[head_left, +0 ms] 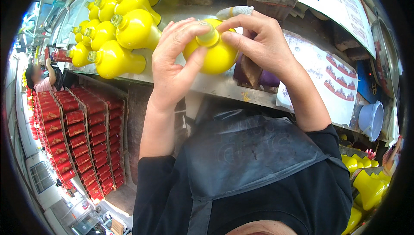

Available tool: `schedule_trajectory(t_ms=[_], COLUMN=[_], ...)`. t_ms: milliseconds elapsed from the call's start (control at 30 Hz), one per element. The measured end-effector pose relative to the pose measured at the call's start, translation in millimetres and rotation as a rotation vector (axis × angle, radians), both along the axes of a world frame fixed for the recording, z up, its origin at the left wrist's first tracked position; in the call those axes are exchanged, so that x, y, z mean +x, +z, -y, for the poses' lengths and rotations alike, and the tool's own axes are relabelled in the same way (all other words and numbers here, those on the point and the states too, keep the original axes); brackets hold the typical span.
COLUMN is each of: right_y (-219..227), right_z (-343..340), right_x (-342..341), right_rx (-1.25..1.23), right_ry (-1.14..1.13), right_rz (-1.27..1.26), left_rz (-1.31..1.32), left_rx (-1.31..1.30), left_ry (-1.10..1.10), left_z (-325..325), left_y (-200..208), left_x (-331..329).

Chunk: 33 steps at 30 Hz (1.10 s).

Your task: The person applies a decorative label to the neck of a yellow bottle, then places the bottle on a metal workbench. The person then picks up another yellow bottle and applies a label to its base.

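A glossy yellow bottle (214, 60) with a bare glass neck is held over the metal bench, its mouth tilted up toward me. My left hand (174, 58) wraps its left side, thumb and fingers around the neck and shoulder. From the other side, my right hand (263, 39) bends thumb and index finger against the shoulder near the neck. Whether anything thin lies between those two fingertips is too small to tell. A white ribbed cloth piece (235, 12) with a yellow stain shows beyond the right fingers; I cannot tell if a finger wears it.
Yellow bottles (136, 28) lie stacked at left on the bench (233, 89). Printed sheets (319, 75) lie at right, near a purple block (268, 79) and a pale blue bucket (371, 121). Red boxes (79, 136) stand in racks at left, with another person (42, 82) beyond. More yellow bottles (368, 187) sit lower right.
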State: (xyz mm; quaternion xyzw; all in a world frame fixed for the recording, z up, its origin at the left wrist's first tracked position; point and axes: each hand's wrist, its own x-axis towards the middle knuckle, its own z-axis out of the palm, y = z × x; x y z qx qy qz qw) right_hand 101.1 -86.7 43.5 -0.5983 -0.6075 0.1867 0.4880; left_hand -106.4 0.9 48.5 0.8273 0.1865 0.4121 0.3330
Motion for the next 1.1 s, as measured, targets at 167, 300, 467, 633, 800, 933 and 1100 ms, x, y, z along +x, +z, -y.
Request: schedule_trajectory(t_ms=[167,300,467,633,800,933,1100], right_y=[5.6,-1.9,-4.8,3.0,7.4,11.1,19.5], right_z=[32.0,49.1,49.8,46.7,42.4,38.3,37.4], right_x=[-15.3,-36.2,-42.0,-40.4,-39.1,-41.3,-41.0], right_rx=[0.023,0.077,0.040,0.005,-0.053,-0.067,-0.164], right_ry=[-0.071,0.084,0.026,0.029,0.030,0.007,0.054], right_rz=[-0.225,-0.227,-0.272,-0.416,-0.565,-0.623,-0.684], left_rz=[0.029,0.030,0.010,-0.005,0.045,0.026,0.102], left_rx=[0.055,0.092,0.123,0.106,0.008,-0.013,-0.192], left_ry=[0.025,0.094,0.199,0.238,0.194,0.162,0.163], left_z=[-1.0,1.8,6.7,9.6,7.9,6.8,10.7], left_y=[3.1,5.3,9.2,12.8,11.0,10.0,8.6], left_x=[2.0,9.4,18.8,16.8,12.7,10.7,14.9])
